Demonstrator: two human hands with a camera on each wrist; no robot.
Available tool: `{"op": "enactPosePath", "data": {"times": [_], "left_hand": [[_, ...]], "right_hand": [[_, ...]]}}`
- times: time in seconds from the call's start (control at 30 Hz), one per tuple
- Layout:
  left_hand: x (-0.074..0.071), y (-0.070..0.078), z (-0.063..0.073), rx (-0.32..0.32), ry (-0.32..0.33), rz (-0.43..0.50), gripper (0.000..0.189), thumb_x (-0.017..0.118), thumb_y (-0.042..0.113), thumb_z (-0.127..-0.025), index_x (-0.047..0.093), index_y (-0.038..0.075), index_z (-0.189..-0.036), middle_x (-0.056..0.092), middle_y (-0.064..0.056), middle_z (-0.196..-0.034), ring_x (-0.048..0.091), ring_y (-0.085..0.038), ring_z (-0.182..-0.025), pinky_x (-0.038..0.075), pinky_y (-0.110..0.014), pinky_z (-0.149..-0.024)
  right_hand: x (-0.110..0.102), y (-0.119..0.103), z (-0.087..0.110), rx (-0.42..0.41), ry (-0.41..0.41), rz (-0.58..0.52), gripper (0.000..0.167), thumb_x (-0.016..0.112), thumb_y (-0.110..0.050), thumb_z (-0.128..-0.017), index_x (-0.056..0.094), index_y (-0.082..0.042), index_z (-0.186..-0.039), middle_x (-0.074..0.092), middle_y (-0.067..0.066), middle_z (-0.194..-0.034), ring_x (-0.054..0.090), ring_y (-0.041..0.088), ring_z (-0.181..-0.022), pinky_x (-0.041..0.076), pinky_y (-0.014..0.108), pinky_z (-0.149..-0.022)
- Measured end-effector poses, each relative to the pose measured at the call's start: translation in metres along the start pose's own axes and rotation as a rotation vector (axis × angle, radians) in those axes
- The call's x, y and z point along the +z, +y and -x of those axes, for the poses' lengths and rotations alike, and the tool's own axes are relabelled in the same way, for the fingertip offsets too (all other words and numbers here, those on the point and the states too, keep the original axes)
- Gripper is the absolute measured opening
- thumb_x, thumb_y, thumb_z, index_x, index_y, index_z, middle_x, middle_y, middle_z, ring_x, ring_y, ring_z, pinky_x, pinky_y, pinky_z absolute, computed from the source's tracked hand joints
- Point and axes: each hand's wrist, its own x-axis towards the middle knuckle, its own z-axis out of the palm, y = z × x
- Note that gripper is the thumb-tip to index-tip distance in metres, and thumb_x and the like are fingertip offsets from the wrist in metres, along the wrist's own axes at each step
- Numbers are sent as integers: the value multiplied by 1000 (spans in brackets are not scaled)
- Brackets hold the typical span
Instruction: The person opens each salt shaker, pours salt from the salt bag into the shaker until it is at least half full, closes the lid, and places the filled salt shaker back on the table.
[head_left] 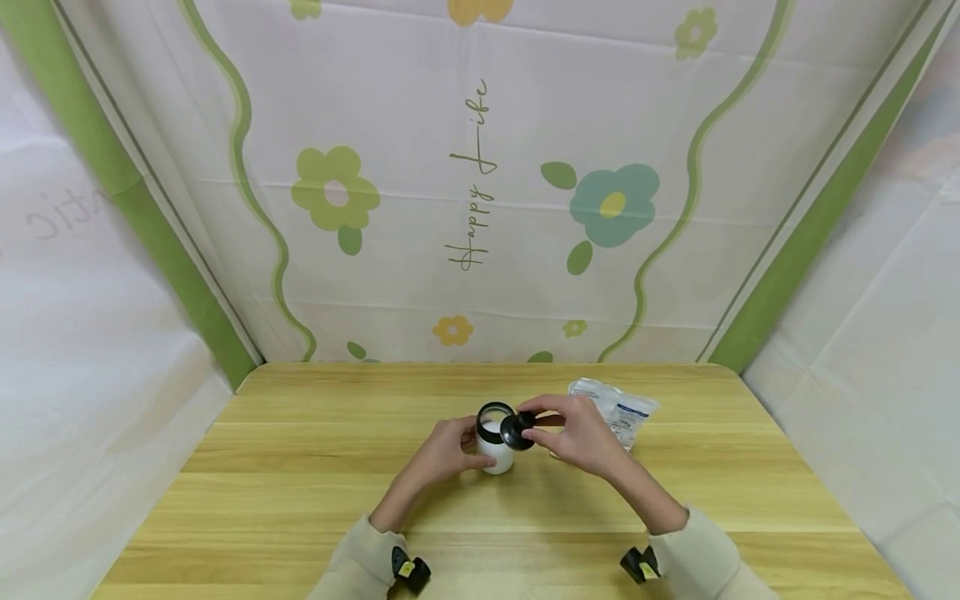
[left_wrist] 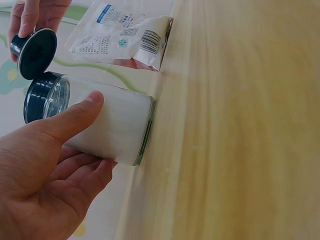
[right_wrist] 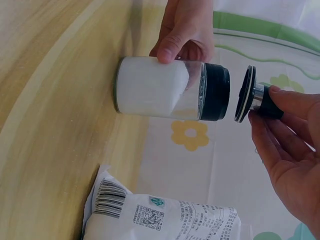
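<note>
A clear glass jar (right_wrist: 150,86) with a black collar stands upright on the table, filled most of the way with white powder whose top slopes. My left hand (head_left: 444,454) grips its side, thumb across the front and fingers behind, as the left wrist view shows. Between thumb and fingertips, my right hand (head_left: 577,433) pinches the knob of a round black lid (head_left: 516,432). The lid (right_wrist: 246,94) is tilted beside the jar's open mouth in the head view, and a small gap parts it from the collar in the right wrist view.
Behind my right hand lies a white printed plastic bag (head_left: 624,412) with a barcode and blue label. The wooden table (head_left: 315,492) reaches back to a flower-patterned curtain (head_left: 405,208), with white fabric walls on both sides. Black wrist cameras (head_left: 411,571) sit at my sleeves.
</note>
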Motion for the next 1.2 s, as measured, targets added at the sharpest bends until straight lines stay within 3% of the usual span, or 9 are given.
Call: {"op": "enactPosePath", "data": {"times": [0.5, 0.9, 1.2], "left_hand": [[0, -1, 0, -19, -7, 7, 63, 85, 25, -81, 60, 0, -133, 68, -15, -127, 67, -24, -116, 58, -31, -97], [0, -1, -1, -4, -11, 12, 56, 84, 24, -81, 63, 5, -129, 69, -11, -126, 67, -23, -116, 58, -30, -97], [0, -2, -1, 5, -13, 7, 52, 84, 24, -82, 65, 6, -127, 70, -10, -124, 68, -21, -114, 59, -28, -95]], "right_hand": [[0, 0, -7, 24, -6, 31, 28, 77, -3, -85, 72, 2, -112, 74, 15, -111, 74, 29, -97, 62, 24, -83], [0, -3, -16, 18, -19, 47, 28, 76, -5, -87, 72, 0, -114, 74, 15, -112, 74, 31, -98, 64, 34, -84], [2, 0, -20, -2, -34, 59, 28, 75, -5, -88, 72, -1, -115, 74, 16, -113, 74, 32, -97, 64, 31, -83]]}}
